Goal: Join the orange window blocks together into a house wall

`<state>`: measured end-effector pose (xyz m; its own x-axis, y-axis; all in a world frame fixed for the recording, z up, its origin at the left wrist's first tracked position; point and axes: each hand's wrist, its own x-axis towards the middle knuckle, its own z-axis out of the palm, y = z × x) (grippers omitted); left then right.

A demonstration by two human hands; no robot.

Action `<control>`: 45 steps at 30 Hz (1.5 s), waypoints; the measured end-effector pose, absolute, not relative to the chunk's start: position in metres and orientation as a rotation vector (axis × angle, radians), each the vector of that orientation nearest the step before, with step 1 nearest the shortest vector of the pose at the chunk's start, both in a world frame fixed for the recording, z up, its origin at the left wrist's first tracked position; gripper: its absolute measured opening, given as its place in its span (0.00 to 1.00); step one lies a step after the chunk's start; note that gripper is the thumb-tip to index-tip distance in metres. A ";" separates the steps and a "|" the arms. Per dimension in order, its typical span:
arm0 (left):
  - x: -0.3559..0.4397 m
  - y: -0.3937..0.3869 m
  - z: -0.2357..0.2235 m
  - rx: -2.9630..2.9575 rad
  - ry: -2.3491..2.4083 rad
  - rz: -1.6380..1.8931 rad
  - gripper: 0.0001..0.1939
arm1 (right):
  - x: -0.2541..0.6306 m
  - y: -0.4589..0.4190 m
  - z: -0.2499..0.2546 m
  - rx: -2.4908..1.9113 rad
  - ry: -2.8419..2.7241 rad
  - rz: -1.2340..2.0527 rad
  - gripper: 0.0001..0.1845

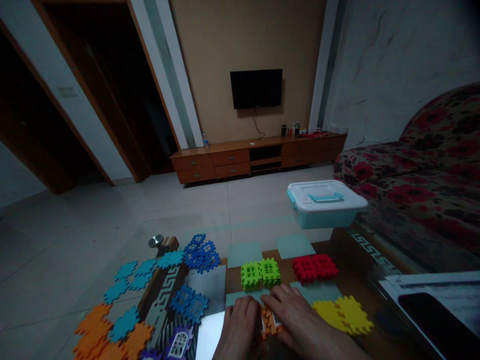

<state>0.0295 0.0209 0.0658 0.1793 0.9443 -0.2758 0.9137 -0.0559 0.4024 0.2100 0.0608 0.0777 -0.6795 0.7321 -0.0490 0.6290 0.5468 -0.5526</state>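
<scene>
Our left hand (pixel 237 327) and right hand (pixel 296 315) cup from either side, fingers held together, an orange interlocking plastic block (pixel 270 322) on the glass-topped coffee table (pixel 369 245), whether pinching it we cannot tell, near green blocks (pixel 260 274), red blocks (pixel 315 267) and yellow blocks (pixel 343 315) grouped by colour.

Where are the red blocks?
In the head view, the red blocks sit just right of the green blocks, above the yellow ones and past the right hand.

Past my left hand (pixel 238 327) and right hand (pixel 296 315) I count two green blocks (pixel 260 274), two red blocks (pixel 315 267), one plastic box (pixel 324 202).
</scene>
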 end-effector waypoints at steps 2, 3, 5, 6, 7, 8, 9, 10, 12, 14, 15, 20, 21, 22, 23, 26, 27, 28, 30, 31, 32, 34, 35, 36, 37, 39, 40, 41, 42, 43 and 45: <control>0.030 0.021 0.065 1.983 1.749 0.085 0.28 | 0.209 0.060 0.078 -1.163 -2.595 0.809 0.30; 0.031 0.021 0.065 1.988 1.750 0.073 0.27 | 0.208 0.060 0.078 -1.162 -2.599 0.811 0.29; 0.032 0.022 0.065 1.994 1.751 0.060 0.26 | 0.207 0.059 0.078 -1.165 -2.605 0.816 0.29; 0.032 0.023 0.066 1.994 1.749 0.060 0.25 | 0.207 0.059 0.077 -1.162 -2.602 0.820 0.30; 0.032 0.023 0.067 1.991 1.747 0.062 0.26 | 0.208 0.059 0.077 -1.157 -2.594 0.828 0.30; 0.031 0.023 0.068 1.983 1.747 0.068 0.28 | 0.210 0.060 0.076 -1.154 -2.581 0.838 0.31; 0.031 0.023 0.070 1.970 1.749 0.074 0.30 | 0.212 0.061 0.076 -1.146 -2.570 0.848 0.34; 0.029 0.022 0.073 1.954 1.754 0.079 0.33 | 0.216 0.063 0.077 -1.135 -2.559 0.857 0.37; 0.025 0.020 0.078 1.920 1.779 0.091 0.38 | 0.224 0.068 0.082 -1.127 -2.539 0.846 0.41; 0.018 0.018 0.085 1.893 1.814 0.086 0.38 | 0.233 0.072 0.089 -1.142 -2.526 0.819 0.40; 0.014 0.017 0.088 1.888 1.823 0.079 0.38 | 0.236 0.073 0.092 -1.150 -2.522 0.816 0.38; -0.001 0.013 0.093 1.857 1.790 0.075 0.37 | 0.240 0.069 0.086 -1.110 -2.537 0.900 0.33; -0.002 0.013 0.091 1.850 1.774 0.092 0.37 | 0.238 0.067 0.082 -1.091 -2.545 0.916 0.33; -0.001 0.013 0.089 1.847 1.755 0.113 0.37 | 0.235 0.065 0.077 -1.077 -2.551 0.922 0.35; 0.000 0.013 0.086 1.849 1.728 0.136 0.38 | 0.233 0.064 0.074 -1.070 -2.557 0.919 0.36; 0.007 0.013 0.077 1.845 1.677 0.198 0.38 | 0.224 0.062 0.073 -1.136 -2.586 0.878 0.38; 0.010 0.014 0.075 1.831 1.681 0.210 0.38 | 0.222 0.061 0.075 -1.167 -2.597 0.870 0.37; 0.013 0.015 0.073 1.815 1.687 0.221 0.38 | 0.220 0.061 0.078 -1.182 -2.603 0.868 0.36; 0.018 0.017 0.070 1.790 1.703 0.235 0.40 | 0.217 0.060 0.082 -1.169 -2.592 0.876 0.35; 0.021 0.018 0.070 1.788 1.700 0.239 0.42 | 0.216 0.059 0.083 -1.153 -2.583 0.885 0.34; 0.022 0.019 0.070 1.794 1.697 0.246 0.42 | 0.216 0.059 0.083 -1.142 -2.576 0.896 0.34; 0.024 0.019 0.070 1.814 1.687 0.263 0.42 | 0.217 0.058 0.080 -1.129 -2.558 0.914 0.34; 0.024 0.019 0.069 1.822 1.678 0.276 0.42 | 0.217 0.057 0.078 -1.124 -2.547 0.922 0.34; 0.024 0.019 0.069 1.825 1.669 0.289 0.41 | 0.218 0.057 0.076 -1.119 -2.529 0.925 0.34; 0.023 0.018 0.067 1.818 1.671 0.297 0.40 | 0.218 0.057 0.074 -1.110 -2.514 0.929 0.35; 0.022 0.018 0.062 1.798 1.698 0.294 0.41 | 0.218 0.057 0.072 -1.111 -2.501 0.938 0.35; 0.021 0.018 0.059 1.793 1.722 0.293 0.42 | 0.218 0.056 0.072 -1.115 -2.504 0.943 0.35; 0.021 0.017 0.055 1.796 1.738 0.296 0.42 | 0.218 0.056 0.073 -1.116 -2.506 0.946 0.34; 0.021 0.017 0.053 1.808 1.744 0.306 0.42 | 0.218 0.056 0.074 -1.114 -2.505 0.947 0.33; 0.021 0.017 0.051 1.823 1.742 0.320 0.41 | 0.218 0.056 0.075 -1.108 -2.504 0.945 0.33; 0.021 0.016 0.050 1.844 1.726 0.341 0.38 | 0.218 0.056 0.076 -1.101 -2.500 0.923 0.31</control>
